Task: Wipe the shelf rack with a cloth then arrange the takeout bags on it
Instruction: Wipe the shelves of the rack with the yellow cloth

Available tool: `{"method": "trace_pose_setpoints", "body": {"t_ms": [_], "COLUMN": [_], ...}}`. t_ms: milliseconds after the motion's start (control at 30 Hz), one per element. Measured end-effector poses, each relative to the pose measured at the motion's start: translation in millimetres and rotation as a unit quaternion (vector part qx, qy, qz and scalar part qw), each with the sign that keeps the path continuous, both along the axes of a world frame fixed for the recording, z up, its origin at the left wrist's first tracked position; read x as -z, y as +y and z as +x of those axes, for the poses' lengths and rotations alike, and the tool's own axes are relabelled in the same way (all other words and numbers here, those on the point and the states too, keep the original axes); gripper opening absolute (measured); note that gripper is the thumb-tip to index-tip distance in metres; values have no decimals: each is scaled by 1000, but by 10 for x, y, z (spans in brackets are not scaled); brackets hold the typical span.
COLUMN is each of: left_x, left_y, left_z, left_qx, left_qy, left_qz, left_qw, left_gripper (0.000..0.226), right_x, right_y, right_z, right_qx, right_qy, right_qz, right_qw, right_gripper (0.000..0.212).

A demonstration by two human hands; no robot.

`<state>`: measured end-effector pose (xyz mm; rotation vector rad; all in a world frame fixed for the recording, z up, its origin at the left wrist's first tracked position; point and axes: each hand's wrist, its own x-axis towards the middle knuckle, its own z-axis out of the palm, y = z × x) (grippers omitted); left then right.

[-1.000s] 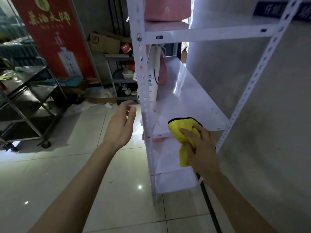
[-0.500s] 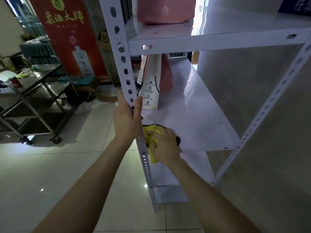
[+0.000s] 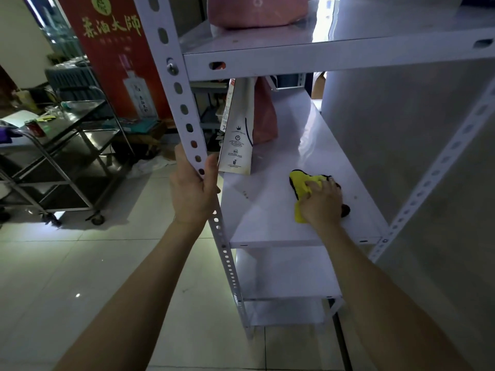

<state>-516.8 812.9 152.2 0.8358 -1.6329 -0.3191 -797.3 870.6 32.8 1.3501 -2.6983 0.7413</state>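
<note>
A white metal shelf rack (image 3: 270, 231) with perforated posts stands against a grey wall. My left hand (image 3: 193, 192) grips its front left post at middle-shelf height. My right hand (image 3: 322, 204) presses a yellow cloth (image 3: 304, 184) with dark trim onto the middle shelf, near its front. A white paper takeout bag (image 3: 238, 141) stands further back on the same shelf, with a pink bag (image 3: 263, 116) behind it. Another pink bag (image 3: 257, 9) sits on the shelf above.
Two lower shelves (image 3: 284, 274) lie beneath the middle one. A steel trolley (image 3: 67, 156) with small items stands on the tiled floor at left. A red banner (image 3: 115, 49) hangs behind it. The grey wall (image 3: 401, 129) closes the right side.
My left hand moved from the air to grip the rack's front post. My right hand carried the yellow cloth from the shelf's front left corner rightward and onto the shelf surface.
</note>
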Motion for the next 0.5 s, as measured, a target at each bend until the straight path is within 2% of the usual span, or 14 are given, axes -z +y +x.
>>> {"method": "trace_pose_setpoints", "body": {"t_ms": [100,167,233,400,500], "left_x": [5,8,29,55,48], "left_y": [-29,-51,-77,-111,-110], "left_z": [-11,-7,7,19,24], "left_qx": [-10,-11,-16,-19,-22], "left_qy": [-3,-2,-7,-17,-15], "left_qz": [-11,-13,-11,-9,-8], "left_qw": [1000,1000,1000,1000,1000], "left_gripper": [40,40,42,45,46], "right_x": [-91,-87,-87,-67,-59], "right_y": [-192,-251,-256,-258,-248], "right_z": [564,991,1255,1093,747], "right_qx": [-105,-199,-251,-275,-187], "right_qy": [8,27,25,51,28], "right_qz": [49,39,22,12,31], "right_qw": [993,979,967,960,982], "right_gripper": [57,56,54,54,55]}}
